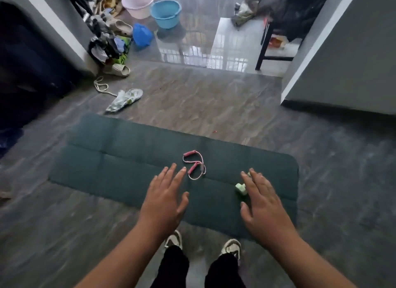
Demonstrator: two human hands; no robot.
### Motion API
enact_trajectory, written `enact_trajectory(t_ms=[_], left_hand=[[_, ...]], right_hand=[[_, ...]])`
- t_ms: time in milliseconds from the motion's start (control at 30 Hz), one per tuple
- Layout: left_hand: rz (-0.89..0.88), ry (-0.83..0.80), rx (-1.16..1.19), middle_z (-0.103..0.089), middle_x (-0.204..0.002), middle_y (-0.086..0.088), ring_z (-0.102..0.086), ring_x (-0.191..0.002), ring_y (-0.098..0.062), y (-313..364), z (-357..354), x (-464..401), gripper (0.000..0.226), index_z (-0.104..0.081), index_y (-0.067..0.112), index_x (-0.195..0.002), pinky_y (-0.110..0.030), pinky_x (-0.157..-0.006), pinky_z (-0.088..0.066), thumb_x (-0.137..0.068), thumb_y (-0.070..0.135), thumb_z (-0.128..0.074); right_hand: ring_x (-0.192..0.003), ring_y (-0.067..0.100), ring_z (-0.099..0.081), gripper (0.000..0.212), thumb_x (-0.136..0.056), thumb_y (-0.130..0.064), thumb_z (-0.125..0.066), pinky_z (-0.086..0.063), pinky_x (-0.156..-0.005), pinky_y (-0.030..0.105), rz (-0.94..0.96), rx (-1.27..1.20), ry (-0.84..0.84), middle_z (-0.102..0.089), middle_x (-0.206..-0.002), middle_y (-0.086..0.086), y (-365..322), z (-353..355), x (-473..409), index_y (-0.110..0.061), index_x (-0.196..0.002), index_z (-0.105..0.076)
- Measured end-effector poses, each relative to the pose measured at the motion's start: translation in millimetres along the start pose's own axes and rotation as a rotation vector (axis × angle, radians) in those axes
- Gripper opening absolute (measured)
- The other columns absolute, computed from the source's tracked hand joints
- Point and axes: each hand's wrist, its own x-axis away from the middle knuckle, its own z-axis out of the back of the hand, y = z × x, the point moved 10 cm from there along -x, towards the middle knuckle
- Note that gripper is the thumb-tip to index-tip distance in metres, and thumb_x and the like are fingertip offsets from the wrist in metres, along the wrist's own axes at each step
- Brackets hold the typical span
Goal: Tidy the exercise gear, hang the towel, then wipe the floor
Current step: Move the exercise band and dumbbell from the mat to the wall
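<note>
A dark green exercise mat lies flat on the grey floor in front of my feet. On its middle rests a pink skipping rope, coiled with both handles showing. A pale green dumbbell sits on the mat's right part, partly hidden by my right hand. My left hand hovers over the mat with fingers spread, just left of the rope and holding nothing. My right hand is stretched out flat above the dumbbell, also holding nothing. A crumpled pale towel lies on the floor beyond the mat's far left corner.
A white cord and a beige slipper lie near the left wall beside a pile of clothes. Pink and blue basins stand farther back on glossy floor. A black-legged table stands at right.
</note>
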Motion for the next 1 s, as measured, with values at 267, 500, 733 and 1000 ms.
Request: enact_trajectory(t_ms=[267, 500, 733, 1000], left_hand=[[-0.153, -0.125, -0.104, -0.036, -0.155, -0.017, -0.035, -0.142, -0.034, -105, -280, -151, 0.071, -0.039, 0.018, -0.149, -0.051, -0.115, -0.033, -0.084, 0.044, -0.04], [-0.174, -0.248, -0.241, -0.013, -0.164, -0.014, -0.018, -0.149, -0.032, -192, -496, -261, 0.071, -0.019, 0.022, -0.156, -0.041, -0.121, -0.018, -0.095, 0.037, -0.052], [-0.003, -0.258, -0.326, -0.007, -0.164, -0.017, -0.018, -0.147, -0.037, -250, -600, -322, 0.073, -0.009, 0.023, -0.156, -0.05, -0.112, -0.032, -0.097, 0.052, -0.04], [0.035, -0.376, -0.282, -0.009, -0.163, -0.015, -0.019, -0.145, -0.035, -273, -632, -335, 0.067, -0.017, 0.033, -0.154, -0.054, -0.106, -0.038, -0.095, 0.046, -0.045]], right_hand=[[-0.15, 0.017, -0.008, 0.077, -0.089, -0.026, -0.058, -0.015, -0.12, 0.037, -0.137, 0.069, 0.023, -0.012, -0.164, 0.0, 153, -227, -124, -0.027, -0.156, -0.02], [-0.15, 0.027, -0.011, 0.065, -0.098, -0.037, -0.042, -0.022, -0.119, 0.04, -0.377, 0.146, -0.043, -0.015, -0.163, 0.009, 297, -413, -233, -0.021, -0.156, -0.018], [-0.106, 0.038, -0.053, 0.052, -0.095, -0.053, -0.041, -0.048, -0.082, 0.044, -0.736, 0.229, -0.031, -0.051, -0.117, 0.021, 405, -461, -269, -0.011, -0.125, -0.035], [-0.102, 0.041, -0.059, 0.04, -0.096, -0.039, -0.048, -0.043, -0.073, 0.04, -0.877, -0.058, 0.057, -0.059, -0.113, 0.022, 427, -481, -273, -0.01, -0.117, -0.033]])
